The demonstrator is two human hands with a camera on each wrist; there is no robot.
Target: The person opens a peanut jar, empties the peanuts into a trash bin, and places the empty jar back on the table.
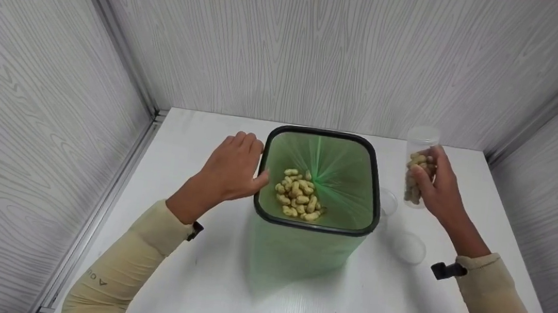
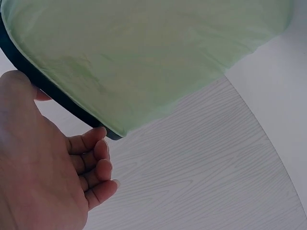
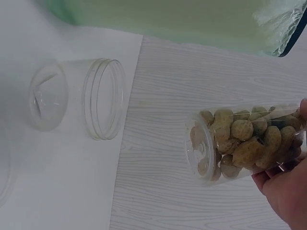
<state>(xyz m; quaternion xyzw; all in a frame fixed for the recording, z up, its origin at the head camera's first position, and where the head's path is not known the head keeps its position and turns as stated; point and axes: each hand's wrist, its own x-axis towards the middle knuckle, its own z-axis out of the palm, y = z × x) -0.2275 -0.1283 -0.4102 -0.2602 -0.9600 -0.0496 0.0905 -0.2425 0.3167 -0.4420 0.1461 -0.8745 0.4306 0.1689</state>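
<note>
- Head view: one green bin (image 1: 305, 252), upright on the white table (image 1: 202, 293), black band for a rim (image 1: 315, 228), pleated green film (image 1: 345, 189) within.
- Head view: peanuts in shell (image 1: 299, 197), heaped in the bin, toward its left side.
- Head view: your left hand (image 1: 234, 167), at the bin's left edge, thumb laid over the rim, fingers outside it.
- Head view: your right hand (image 1: 442, 189), fingers and thumb grasping a clear jar (image 1: 418, 166), partly filled with peanuts, held roughly upright right of the bin, apart from it.
- Head view: two clear round pieces (image 1: 409, 248), between bin and right sleeve; you cannot tell lids from containers here.
- Head view: left sleeve (image 1: 136, 253), beige, partial lettering, an A clearest; right sleeve (image 1: 498, 312), beige, faint lettering near the lower edge, "QU" legible.
- Left wrist view: your fingers bent, index fingertip against the rim, a light hold; green wall plain.
- Right wrist view: your fingers curled round the jar's far part; base toward the camera's left, peanuts packed against the wall, any label not discernible.
- Right wrist view: a clear threaded ring (image 3: 105, 98), beside a clear disc (image 3: 48, 98); writing not readable.
</note>
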